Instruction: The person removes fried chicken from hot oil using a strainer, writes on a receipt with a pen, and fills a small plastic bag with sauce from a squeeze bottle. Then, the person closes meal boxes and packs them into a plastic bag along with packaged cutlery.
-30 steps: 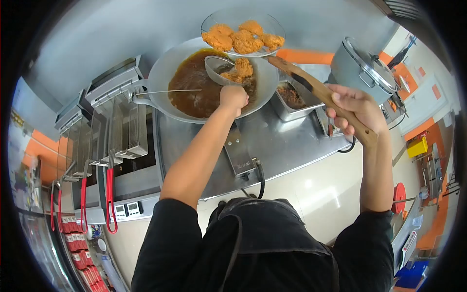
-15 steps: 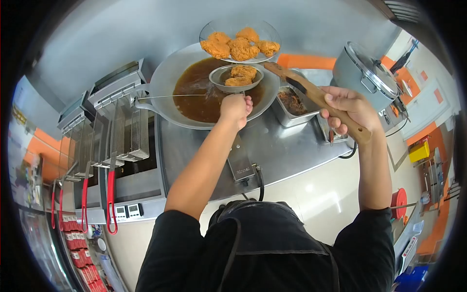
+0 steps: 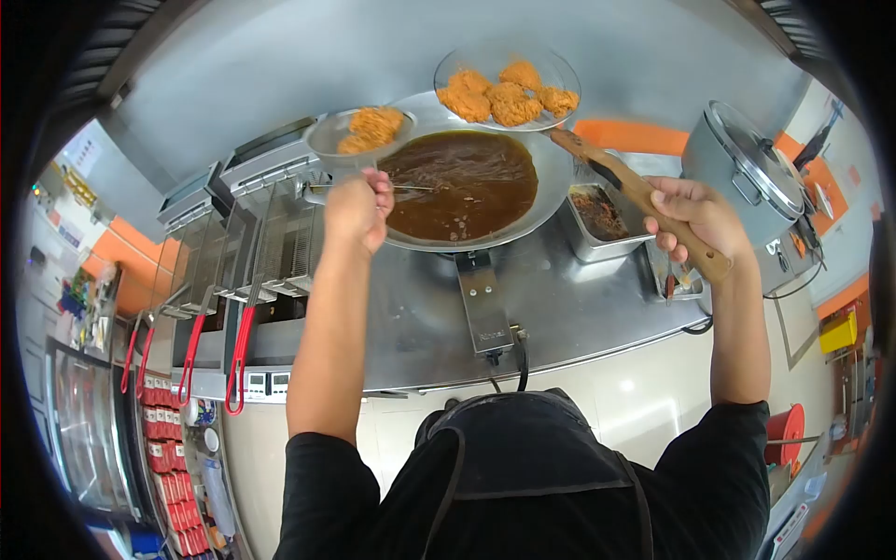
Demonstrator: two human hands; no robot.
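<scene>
The small strainer [image 3: 326, 142] has swung left; fingers of left hand [image 3: 357, 211] clamp it, right hand [image 3: 695, 219] grips a wooden handle [image 3: 627, 184]; tilt neither.

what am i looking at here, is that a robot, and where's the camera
No robot: these are a person's two bare hands, seen from a camera worn on their own head, looking forward and down. The left hand grips a small strainer with golden-brown pieces in it. The right hand grips a wooden handle; a bigger strainer at its far end carries more pieces. On the steel counter are a wok of brown liquid and, right of it, a metal tray of dark bits. Fry baskets stand to the left.
</scene>
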